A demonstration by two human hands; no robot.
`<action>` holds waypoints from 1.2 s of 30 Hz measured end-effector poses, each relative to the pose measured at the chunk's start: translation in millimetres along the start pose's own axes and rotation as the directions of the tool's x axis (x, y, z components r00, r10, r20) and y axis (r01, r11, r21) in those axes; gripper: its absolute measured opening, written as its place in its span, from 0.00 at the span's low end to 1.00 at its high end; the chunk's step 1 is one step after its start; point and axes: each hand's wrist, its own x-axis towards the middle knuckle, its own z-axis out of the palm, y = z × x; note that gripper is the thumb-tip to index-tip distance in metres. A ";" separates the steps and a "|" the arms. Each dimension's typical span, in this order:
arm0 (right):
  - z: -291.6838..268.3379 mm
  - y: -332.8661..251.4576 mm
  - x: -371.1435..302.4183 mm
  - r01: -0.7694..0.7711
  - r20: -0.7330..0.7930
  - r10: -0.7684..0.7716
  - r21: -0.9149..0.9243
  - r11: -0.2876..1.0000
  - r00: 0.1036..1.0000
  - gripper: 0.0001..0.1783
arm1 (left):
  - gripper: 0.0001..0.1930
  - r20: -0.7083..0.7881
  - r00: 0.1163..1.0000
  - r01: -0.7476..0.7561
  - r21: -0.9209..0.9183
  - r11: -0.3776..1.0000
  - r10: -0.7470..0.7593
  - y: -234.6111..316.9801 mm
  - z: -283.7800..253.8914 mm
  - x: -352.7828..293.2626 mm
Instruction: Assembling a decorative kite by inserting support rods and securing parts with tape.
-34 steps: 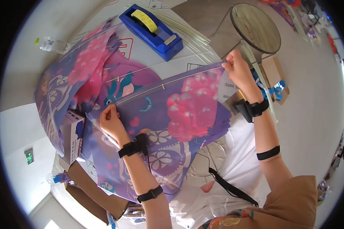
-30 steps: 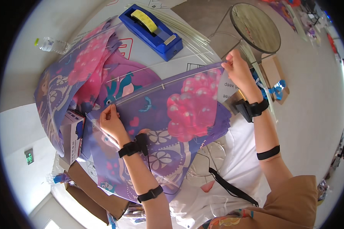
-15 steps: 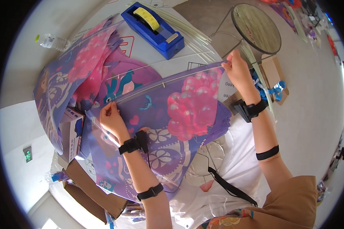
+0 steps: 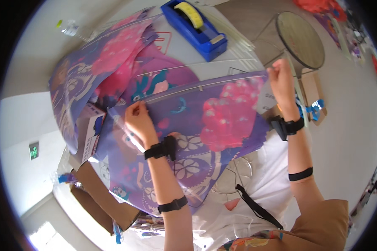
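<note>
A purple kite sail with pink balloon-like prints lies across my lap and the table edge. Along its upper edge runs a thin pale rod with a small clip on it. My left hand is closed in a pinch on this edge near its left end. At the right corner, my right hand is closed, its fingertips at the end of the edge; motion blurs them a little. More printed kite sails lie folded and heaped to the left.
A blue tape dispenser with yellow tape stands at the back, beside pale thin rods. On the right are a round stool and an open cardboard box. A printed box and a brown carton sit left.
The whole view has shifted, so the table, sail and hands appear farther right. Both hands stay at the sail's upper edge; the right hand's fingers look more curled.
</note>
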 end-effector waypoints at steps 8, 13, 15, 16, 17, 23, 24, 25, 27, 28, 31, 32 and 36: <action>23.9 -89.6 -26.1 0.029 0.188 -0.113 0.399 0.917 0.976 0.10 | 0.05 0.003 0.999 0.042 -0.040 0.998 -0.042 4.9 1.0 -3.5; 56.6 -157.8 -49.8 -0.339 0.529 -0.123 0.687 0.642 0.840 0.09 | 0.06 -0.027 0.995 0.090 -0.051 0.995 -0.092 6.4 -2.6 -3.5; 81.6 -180.6 -54.5 -0.487 0.588 -0.125 0.755 0.439 0.799 0.10 | 0.07 -0.011 0.996 0.091 -0.069 0.993 -0.092 11.1 1.4 -3.7; 93.6 -195.4 -55.4 -0.512 0.585 -0.149 0.786 0.347 0.797 0.11 | 0.07 0.002 0.996 0.090 -0.075 0.993 -0.090 13.7 1.9 -3.6; 109.7 -209.2 -59.8 -0.590 0.616 -0.165 0.787 0.181 0.770 0.12 | 0.07 0.010 0.996 0.091 -0.082 0.992 -0.091 9.8 2.3 -3.8; 155.7 -226.8 -77.5 -0.706 0.705 -0.035 0.705 -0.068 0.708 0.17 | 0.06 -0.001 0.999 0.046 -0.036 0.998 -0.046 2.7 1.2 -3.0; 154.1 -224.5 -79.6 -0.729 0.742 0.010 0.661 -0.175 0.670 0.18 | 0.05 -0.011 0.999 0.040 -0.029 0.999 -0.040 2.1 0.5 -2.3; 149.6 -215.0 -79.2 -0.729 0.741 0.016 0.664 -0.168 0.671 0.18 | 0.05 -0.006 0.999 0.045 -0.036 0.998 -0.045 1.8 1.0 -1.2; 125.3 -177.5 -75.1 -0.638 0.630 0.146 0.770 0.015 0.763 0.18 | 0.05 0.007 0.999 0.036 0.019 0.999 -0.036 3.4 6.2 -2.6; 106.7 -167.6 -71.7 -0.616 0.602 0.185 0.787 0.022 0.777 0.18 | 0.05 0.000 1.000 0.031 -0.003 1.000 -0.031 2.8 4.4 -3.4; 59.9 -118.4 -64.6 -0.538 0.500 0.258 0.837 0.100 0.826 0.20 | 0.05 -0.004 1.000 0.019 0.038 0.999 -0.019 -1.1 -2.1 0.9; 48.0 -98.3 -61.9 -0.518 0.487 0.280 0.854 0.047 0.828 0.20 | 0.05 -0.005 1.000 0.020 0.033 0.999 -0.020 -1.6 -2.9 1.1; 10.5 -29.9 -50.5 -0.423 0.378 0.330 0.903 0.075 0.865 0.18 | 0.05 0.018 0.998 0.053 -0.010 0.999 -0.052 2.0 -0.2 3.0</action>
